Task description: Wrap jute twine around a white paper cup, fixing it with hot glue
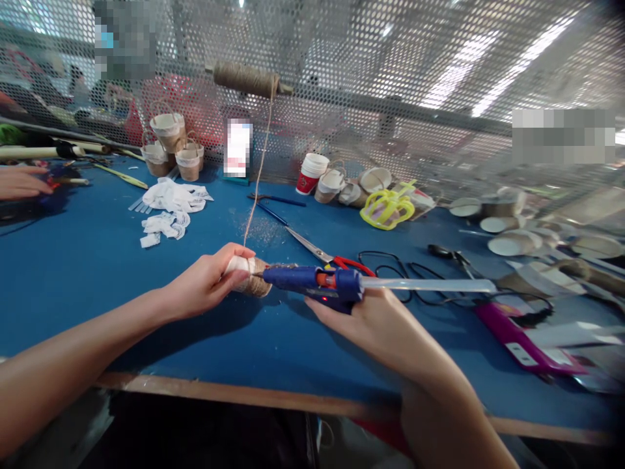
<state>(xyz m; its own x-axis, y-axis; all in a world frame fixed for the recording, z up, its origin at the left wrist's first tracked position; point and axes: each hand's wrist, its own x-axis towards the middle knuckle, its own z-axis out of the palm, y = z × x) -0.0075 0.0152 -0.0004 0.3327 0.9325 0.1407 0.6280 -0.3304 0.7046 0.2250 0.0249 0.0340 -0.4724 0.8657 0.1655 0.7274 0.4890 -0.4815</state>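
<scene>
My left hand [215, 277] is closed around a small paper cup [258, 284], tilted on its side and partly wrapped in brown twine. From the cup a strand of twine [263, 150] runs up to a spool [245, 79] on the mesh panel. In my right hand [374, 319] is a blue hot glue gun [312, 281], its nozzle at the twine on the cup. A long clear glue stick [430, 285] sticks out of the gun's back, and a small red light shows on its side. My right fingers are partly hidden behind the gun.
Scissors [312, 245] and pliers [280, 199] lie beyond the gun. White lace trim [173, 195] is heaped at left; twine-wrapped cups [188, 161] stand behind it. A purple power strip [517, 345] and black cords are at right. Another person's hand [22, 182] is at far left.
</scene>
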